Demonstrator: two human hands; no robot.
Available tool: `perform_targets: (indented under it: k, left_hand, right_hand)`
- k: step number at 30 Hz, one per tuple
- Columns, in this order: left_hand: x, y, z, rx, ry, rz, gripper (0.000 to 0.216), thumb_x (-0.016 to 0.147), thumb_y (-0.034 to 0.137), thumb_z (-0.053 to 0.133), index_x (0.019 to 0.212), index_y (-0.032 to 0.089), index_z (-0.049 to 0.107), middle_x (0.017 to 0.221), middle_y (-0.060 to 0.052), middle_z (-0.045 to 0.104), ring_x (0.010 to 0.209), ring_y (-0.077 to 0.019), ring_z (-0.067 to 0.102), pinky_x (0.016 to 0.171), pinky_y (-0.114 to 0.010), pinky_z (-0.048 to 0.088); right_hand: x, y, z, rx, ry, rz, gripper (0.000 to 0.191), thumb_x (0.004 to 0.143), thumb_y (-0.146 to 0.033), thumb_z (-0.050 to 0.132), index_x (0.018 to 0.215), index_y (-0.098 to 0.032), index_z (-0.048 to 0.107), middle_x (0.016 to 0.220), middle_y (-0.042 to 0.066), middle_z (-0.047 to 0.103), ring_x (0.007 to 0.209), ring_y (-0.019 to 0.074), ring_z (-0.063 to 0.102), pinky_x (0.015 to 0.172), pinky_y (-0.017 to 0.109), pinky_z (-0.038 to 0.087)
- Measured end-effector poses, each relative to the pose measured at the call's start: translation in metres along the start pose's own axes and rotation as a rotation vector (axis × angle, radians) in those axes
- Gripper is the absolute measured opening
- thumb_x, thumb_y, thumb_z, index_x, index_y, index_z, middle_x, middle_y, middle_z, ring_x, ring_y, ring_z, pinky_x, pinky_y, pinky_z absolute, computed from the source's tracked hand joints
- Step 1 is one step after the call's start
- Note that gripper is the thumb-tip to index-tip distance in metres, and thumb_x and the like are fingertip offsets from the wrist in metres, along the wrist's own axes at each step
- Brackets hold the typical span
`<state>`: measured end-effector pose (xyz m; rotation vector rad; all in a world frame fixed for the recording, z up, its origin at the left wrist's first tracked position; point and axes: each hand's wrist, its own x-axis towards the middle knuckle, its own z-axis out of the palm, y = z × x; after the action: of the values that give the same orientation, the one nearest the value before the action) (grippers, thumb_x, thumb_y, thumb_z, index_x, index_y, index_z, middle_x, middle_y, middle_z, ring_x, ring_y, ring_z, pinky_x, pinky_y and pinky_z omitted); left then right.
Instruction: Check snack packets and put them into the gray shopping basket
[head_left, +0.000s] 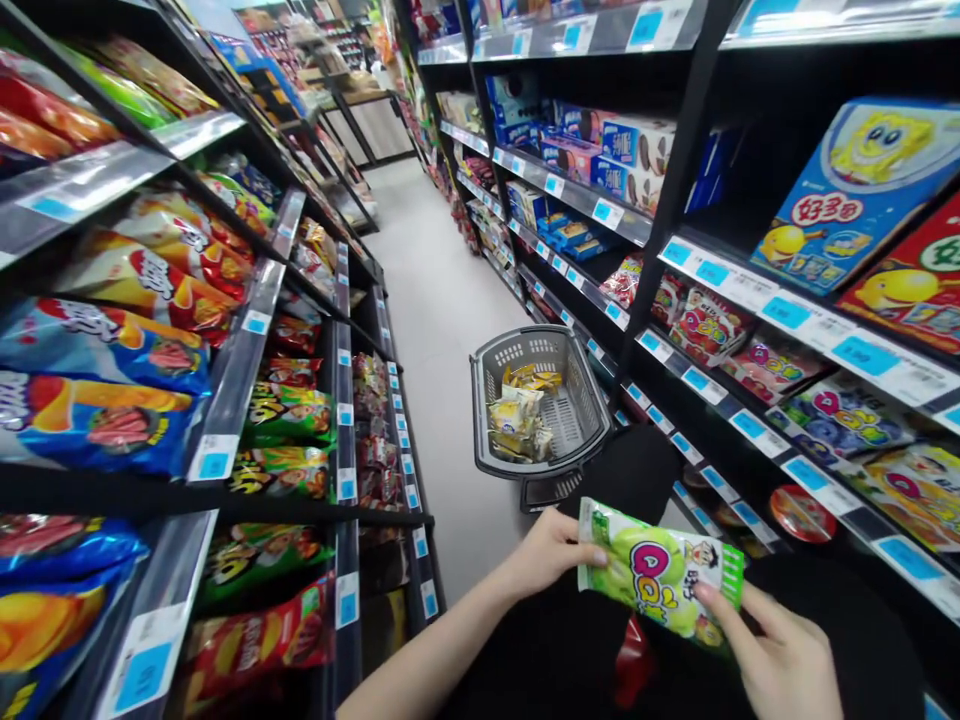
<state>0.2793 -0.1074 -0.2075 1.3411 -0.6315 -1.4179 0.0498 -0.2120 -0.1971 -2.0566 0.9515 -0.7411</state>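
Observation:
A green and white bag of gummy candy (660,572) is stretched between my two hands, its printed front facing up. My left hand (551,555) pinches the bag's left end between thumb and fingers. At the opposite end, my right hand (776,635) grips the bag with the thumb on top and the fingers beneath, partly hidden. Beyond the bag, a grey shopping basket (484,400) stands on the floor with several small yellow and white snack packets (517,410) in it.
Snack bags (142,350) fill the left shelves. On the right, shelves carry biscuit boxes (630,160), a blue cartoon box (855,200) and more gummy candy bags (855,410). A pale aisle floor (416,250) runs ahead between them to a counter (371,125).

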Motion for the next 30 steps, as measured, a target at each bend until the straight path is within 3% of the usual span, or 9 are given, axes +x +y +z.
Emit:
perform_targets:
  k: [4, 8, 12, 14, 16, 19, 24, 27, 30]
  left_hand:
    - [-0.006, -0.005, -0.004, 0.062, 0.184, 0.099, 0.028, 0.064, 0.039, 0.078, 0.074, 0.013, 0.079, 0.075, -0.006, 0.076, 0.067, -0.0233, 0.068, 0.064, -0.030, 0.054]
    - [-0.002, 0.002, -0.023, 0.286, 0.193, 0.094, 0.028, 0.064, 0.037, 0.078, 0.072, 0.010, 0.077, 0.073, -0.007, 0.075, 0.068, -0.0245, 0.067, 0.063, -0.031, 0.053]
    - [-0.010, 0.040, -0.045, 0.501, 0.185, 0.282, 0.059, 0.062, 0.030, 0.081, 0.118, 0.019, 0.066, 0.120, -0.011, 0.066, 0.109, -0.0284, 0.059, 0.094, -0.038, 0.046]
    - [-0.017, 0.066, -0.048, 0.718, 0.012, 0.451, 0.069, 0.062, 0.032, 0.082, 0.126, 0.024, 0.060, 0.129, -0.010, 0.060, 0.123, -0.0294, 0.048, 0.103, -0.039, 0.037]
    - [-0.019, 0.086, -0.047, 0.907, -0.127, 0.522, 0.043, 0.074, 0.031, 0.073, 0.116, 0.025, 0.067, 0.111, -0.009, 0.070, 0.108, -0.0252, 0.059, 0.094, -0.033, 0.043]
    - [-0.005, 0.099, -0.049, 1.101, -0.051, 0.524, 0.019, 0.086, 0.024, 0.056, 0.094, 0.022, 0.073, 0.077, -0.004, 0.070, 0.070, -0.0168, 0.064, 0.070, -0.024, 0.045]
    - [0.062, 0.082, -0.091, 1.173, 0.168, 0.437, 0.015, 0.084, 0.020, 0.058, 0.073, 0.018, 0.067, 0.068, -0.002, 0.064, 0.066, -0.0145, 0.059, 0.066, -0.023, 0.041]
    - [0.108, 0.058, -0.126, 1.178, 0.222, 0.352, 0.015, 0.084, 0.021, 0.059, 0.071, 0.016, 0.064, 0.068, -0.002, 0.062, 0.069, -0.0148, 0.059, 0.069, -0.026, 0.044]
    - [0.146, 0.027, -0.145, 1.171, 0.242, 0.217, 0.017, 0.089, 0.028, 0.057, 0.091, 0.013, 0.063, 0.089, -0.004, 0.065, 0.080, -0.0159, 0.062, 0.075, -0.034, 0.051]
  right_hand:
    - [0.005, -0.004, 0.012, -0.333, 0.121, -0.391, 0.032, 0.092, -0.025, 0.050, 0.078, -0.023, 0.078, 0.060, 0.003, 0.070, 0.035, 0.0097, 0.054, 0.038, 0.021, 0.042]
    - [0.015, -0.032, 0.020, -0.405, 0.162, -0.609, 0.036, 0.095, -0.015, 0.044, 0.073, -0.017, 0.073, 0.058, 0.004, 0.066, 0.042, 0.0107, 0.054, 0.045, 0.026, 0.038]
    - [0.029, -0.065, 0.034, -0.318, 0.012, -0.667, 0.024, 0.093, -0.010, 0.046, 0.086, -0.013, 0.068, 0.064, 0.006, 0.065, 0.057, 0.0156, 0.059, 0.060, 0.029, 0.041]
    - [0.043, -0.077, 0.047, -0.411, 0.009, -0.743, 0.021, 0.090, -0.005, 0.047, 0.088, -0.012, 0.067, 0.062, 0.005, 0.062, 0.056, 0.0164, 0.056, 0.059, 0.031, 0.038]
    - [0.061, -0.085, 0.062, -0.534, 0.034, -0.838, 0.024, 0.088, -0.001, 0.047, 0.081, -0.011, 0.067, 0.057, 0.004, 0.059, 0.053, 0.0165, 0.053, 0.055, 0.031, 0.034]
    - [0.091, -0.089, 0.076, -0.591, 0.002, -0.873, 0.027, 0.089, -0.004, 0.046, 0.072, -0.013, 0.064, 0.056, 0.003, 0.057, 0.053, 0.0168, 0.053, 0.053, 0.031, 0.034]
    - [0.094, -0.047, 0.051, -0.475, 0.041, -0.561, 0.027, 0.092, -0.032, 0.053, 0.109, -0.012, 0.061, 0.094, 0.011, 0.069, 0.090, 0.0235, 0.063, 0.080, 0.035, 0.047]
    - [0.054, 0.009, 0.011, -0.465, 0.067, -0.453, 0.019, 0.091, -0.029, 0.055, 0.104, -0.018, 0.063, 0.092, 0.007, 0.071, 0.087, 0.0239, 0.066, 0.081, 0.037, 0.048]
    - [0.000, 0.071, -0.030, -0.462, 0.171, -0.376, 0.014, 0.084, -0.025, 0.059, 0.096, -0.026, 0.067, 0.083, 0.005, 0.072, 0.071, 0.0269, 0.068, 0.072, 0.043, 0.047]
